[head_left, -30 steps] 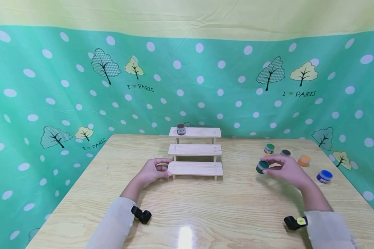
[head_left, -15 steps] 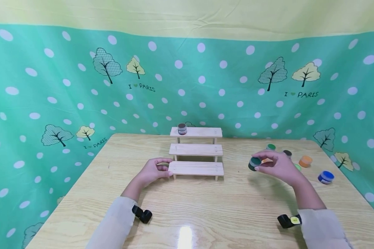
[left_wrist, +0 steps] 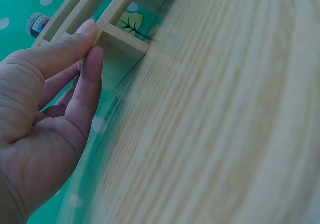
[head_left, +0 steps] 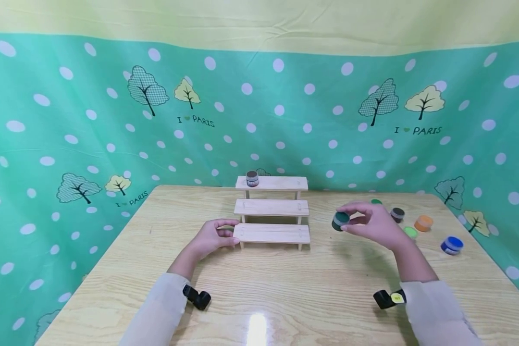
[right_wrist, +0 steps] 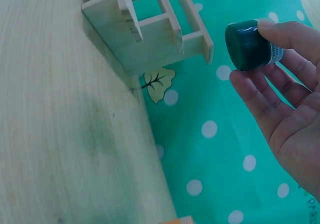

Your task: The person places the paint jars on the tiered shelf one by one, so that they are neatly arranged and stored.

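My right hand (head_left: 372,225) grips a small dark green paint jar (head_left: 340,220) in the air, right of a three-step wooden shelf (head_left: 271,207). In the right wrist view the jar (right_wrist: 246,46) sits between thumb and fingers, tilted, with the table below. My left hand (head_left: 209,238) pinches the left end of the lowest step; the left wrist view shows the thumb (left_wrist: 75,43) and a fingertip at that wooden edge. One dark brown paint jar (head_left: 252,179) stands upright at the left end of the top step.
On the table's right side stand more paint jars: blue (head_left: 451,245), orange (head_left: 424,223), dark (head_left: 397,215) and light green (head_left: 410,233). A green jar (head_left: 376,202) is partly hidden behind my right hand. A polka-dot curtain (head_left: 277,110) hangs behind the table.
My right hand has lifted the dark green jar and carried it left, toward the shelf, uncovering the light green jar. The left hand stays at the lowest step.
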The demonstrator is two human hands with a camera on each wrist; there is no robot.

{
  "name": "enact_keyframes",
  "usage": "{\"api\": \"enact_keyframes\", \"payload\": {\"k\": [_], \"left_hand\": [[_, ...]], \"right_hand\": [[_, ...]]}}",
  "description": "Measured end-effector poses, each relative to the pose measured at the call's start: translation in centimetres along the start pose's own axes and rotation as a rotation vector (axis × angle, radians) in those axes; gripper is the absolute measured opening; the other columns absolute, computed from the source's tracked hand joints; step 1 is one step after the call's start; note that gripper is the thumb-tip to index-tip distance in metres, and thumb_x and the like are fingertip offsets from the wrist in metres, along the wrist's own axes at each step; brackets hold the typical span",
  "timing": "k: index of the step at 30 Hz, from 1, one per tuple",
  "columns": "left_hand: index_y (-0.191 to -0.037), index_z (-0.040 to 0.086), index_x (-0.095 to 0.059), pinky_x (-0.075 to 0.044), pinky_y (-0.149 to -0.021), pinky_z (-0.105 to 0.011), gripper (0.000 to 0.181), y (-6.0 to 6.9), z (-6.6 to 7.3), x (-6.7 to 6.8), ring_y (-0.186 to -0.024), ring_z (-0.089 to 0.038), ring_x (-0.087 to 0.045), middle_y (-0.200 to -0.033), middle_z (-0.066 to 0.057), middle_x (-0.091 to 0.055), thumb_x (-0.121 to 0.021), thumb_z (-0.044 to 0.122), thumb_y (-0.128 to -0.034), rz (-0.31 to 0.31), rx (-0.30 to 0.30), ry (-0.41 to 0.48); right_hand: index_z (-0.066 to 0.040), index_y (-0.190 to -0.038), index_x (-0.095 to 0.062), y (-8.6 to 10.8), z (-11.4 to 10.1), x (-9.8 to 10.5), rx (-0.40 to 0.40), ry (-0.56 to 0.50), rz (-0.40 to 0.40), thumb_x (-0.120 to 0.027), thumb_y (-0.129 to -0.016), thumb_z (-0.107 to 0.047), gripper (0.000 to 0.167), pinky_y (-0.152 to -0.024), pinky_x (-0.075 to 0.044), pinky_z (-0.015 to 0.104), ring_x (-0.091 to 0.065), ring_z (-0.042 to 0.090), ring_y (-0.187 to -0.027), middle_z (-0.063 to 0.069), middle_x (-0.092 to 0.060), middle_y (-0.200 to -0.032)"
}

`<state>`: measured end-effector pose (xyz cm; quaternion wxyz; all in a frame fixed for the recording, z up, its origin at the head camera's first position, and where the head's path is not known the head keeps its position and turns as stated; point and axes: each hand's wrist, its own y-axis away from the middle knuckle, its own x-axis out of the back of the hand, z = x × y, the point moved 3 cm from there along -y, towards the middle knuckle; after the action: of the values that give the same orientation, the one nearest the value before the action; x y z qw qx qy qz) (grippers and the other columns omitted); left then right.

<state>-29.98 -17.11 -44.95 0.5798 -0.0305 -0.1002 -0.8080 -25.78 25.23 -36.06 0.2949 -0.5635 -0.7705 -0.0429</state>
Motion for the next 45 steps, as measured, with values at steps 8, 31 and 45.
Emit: {"api": "enact_keyframes", "payload": {"k": [8,31,45], "left_hand": [[-0.129,0.002,-0.060,-0.058,-0.070,-0.036,0.059,0.1,0.0,0.0,-0.078,-0.020,-0.064,-0.090,-0.014,-0.064,-0.083,0.001,-0.0750,0.014,0.002,0.004],[-0.131,0.000,-0.058,-0.058,-0.072,-0.036,0.060,0.0,0.0,0.0,-0.078,-0.022,-0.066,-0.091,-0.015,-0.065,-0.082,0.001,-0.0764,0.008,-0.003,0.012],[-0.131,0.001,-0.058,-0.058,-0.073,-0.038,0.059,0.1,0.1,-0.1,-0.078,-0.021,-0.065,-0.090,-0.014,-0.065,-0.082,0.003,-0.0764,0.006,-0.003,0.002]], "right_hand": [[-0.004,-0.123,-0.065,-1.6,-1.6,-0.8,-0.027,0.028,-0.023,-0.079,-0.084,-0.015,0.043,-0.075,-0.057,0.030,-0.066,0.031,-0.097,0.016,-0.057,-0.120],[-0.004,-0.122,-0.067,-6.7,-4.0,-2.5,0.050,-0.004,-0.031,-0.079,-0.083,-0.011,0.041,-0.082,-0.056,0.030,-0.065,0.028,-0.099,0.012,-0.060,-0.116],[-0.006,-0.121,-0.068,-9.9,-4.9,-4.4,0.067,0.006,-0.011,-0.078,-0.083,-0.009,0.039,-0.084,-0.056,0.033,-0.064,0.028,-0.098,0.011,-0.060,-0.117]]}}
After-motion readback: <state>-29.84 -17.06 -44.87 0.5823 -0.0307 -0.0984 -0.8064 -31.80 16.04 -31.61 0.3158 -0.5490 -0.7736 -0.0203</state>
